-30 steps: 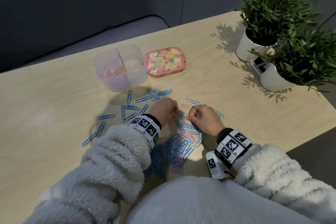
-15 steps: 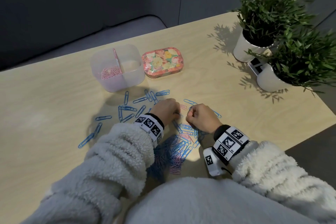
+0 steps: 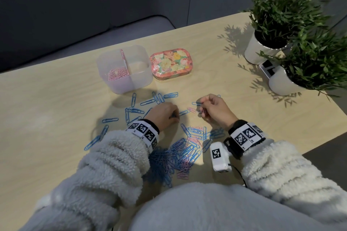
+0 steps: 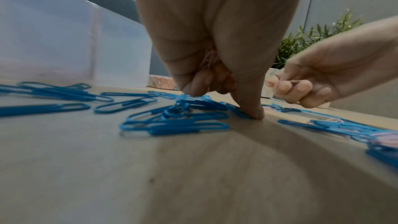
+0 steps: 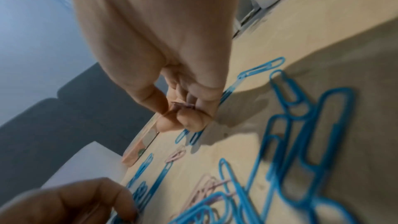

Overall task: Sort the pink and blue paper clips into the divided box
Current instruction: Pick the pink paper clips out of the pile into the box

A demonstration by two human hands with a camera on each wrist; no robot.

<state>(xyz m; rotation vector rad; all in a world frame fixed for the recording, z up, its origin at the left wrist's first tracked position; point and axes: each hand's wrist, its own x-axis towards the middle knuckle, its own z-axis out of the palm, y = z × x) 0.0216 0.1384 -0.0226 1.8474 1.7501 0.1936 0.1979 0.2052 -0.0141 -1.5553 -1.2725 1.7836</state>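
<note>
The clear divided box [image 3: 139, 80] stands at the back; its left compartment holds pink paper clips [image 3: 118, 74], its right one looks empty. My left hand [image 3: 173, 114] rests low on the table with fingers curled round a few pink clips [image 4: 209, 60], one fingertip [image 4: 255, 113] pressing beside a blue clip. My right hand [image 3: 203, 106] hovers just right of it, fingers curled round pink clips [image 5: 183, 105]. Between the hands lies a loose pink clip [image 3: 191, 109]. A mixed blue and pink pile [image 3: 184, 148] lies in front of my wrists.
Several blue clips [image 3: 135, 110] are scattered between the box and my left hand. A floral tin [image 3: 171, 63] stands right of the box. Two potted plants [image 3: 281, 24] in white pots stand at the table's far right corner.
My right hand has lifted off the table and drawn a little to the right, away from the left hand. The left hand stays low on the table.
</note>
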